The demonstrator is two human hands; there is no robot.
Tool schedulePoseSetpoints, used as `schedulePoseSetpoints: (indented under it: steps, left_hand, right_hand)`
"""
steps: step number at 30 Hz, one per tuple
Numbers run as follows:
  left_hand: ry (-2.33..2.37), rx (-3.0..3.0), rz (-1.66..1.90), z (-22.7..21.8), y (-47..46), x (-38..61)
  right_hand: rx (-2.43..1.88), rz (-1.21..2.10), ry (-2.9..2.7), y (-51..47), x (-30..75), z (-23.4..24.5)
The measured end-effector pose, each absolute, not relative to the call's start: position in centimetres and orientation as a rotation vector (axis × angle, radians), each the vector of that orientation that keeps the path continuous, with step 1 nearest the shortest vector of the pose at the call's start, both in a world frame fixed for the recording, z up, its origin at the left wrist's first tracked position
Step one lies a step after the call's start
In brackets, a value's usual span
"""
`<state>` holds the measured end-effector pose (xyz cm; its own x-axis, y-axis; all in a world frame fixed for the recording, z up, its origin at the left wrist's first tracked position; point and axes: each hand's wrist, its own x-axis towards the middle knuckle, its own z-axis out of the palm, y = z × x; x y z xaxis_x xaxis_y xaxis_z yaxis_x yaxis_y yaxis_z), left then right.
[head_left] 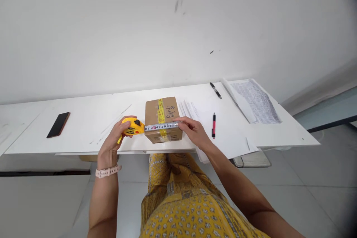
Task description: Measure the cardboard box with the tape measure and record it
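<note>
A small brown cardboard box (152, 111) with yellow printed tape and dark handwriting stands near the front edge of the white table. My left hand (118, 132) is closed around a yellow tape measure (131, 127), its case up against the box's left side. The silver blade (163, 126) runs out across the box's top, along the near edge, with its numbers facing up. At the box's right edge my right hand (193, 131) pinches the blade's free end. A pale pink band circles my left wrist.
A dark phone (58, 124) lies on the table at the left. To the right are white papers (228, 137), a red and black pen (214, 125), a black pen (215, 90) and a written sheet (255, 100). A white wall (139, 37) rises behind.
</note>
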<state>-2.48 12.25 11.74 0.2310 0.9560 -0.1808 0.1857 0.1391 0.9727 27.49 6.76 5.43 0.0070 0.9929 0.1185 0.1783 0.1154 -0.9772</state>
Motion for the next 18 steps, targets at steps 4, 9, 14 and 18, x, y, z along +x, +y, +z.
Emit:
schedulePoseSetpoints:
  steps: [4, 9, 14, 18]
  left_hand:
    - [1.175, 1.373, 0.79, 12.0, 12.1, -1.8]
    - [1.137, 1.403, 0.771, 12.1, 11.9, -1.8]
    - [1.078, 1.462, 0.737, 11.9, 12.0, -2.0]
    - [1.084, 1.477, 0.713, 12.1, 12.0, -2.1]
  right_hand:
    - [-1.22, 1.155, -1.218, 7.0, 27.4, 4.4]
    - [-1.207, 1.152, -1.193, 6.5, 27.7, 4.0]
    - [-1.21, 1.143, -1.192, 6.5, 27.5, 3.7]
    - [-1.235, 1.093, -1.195, 6.8, 27.4, 3.6]
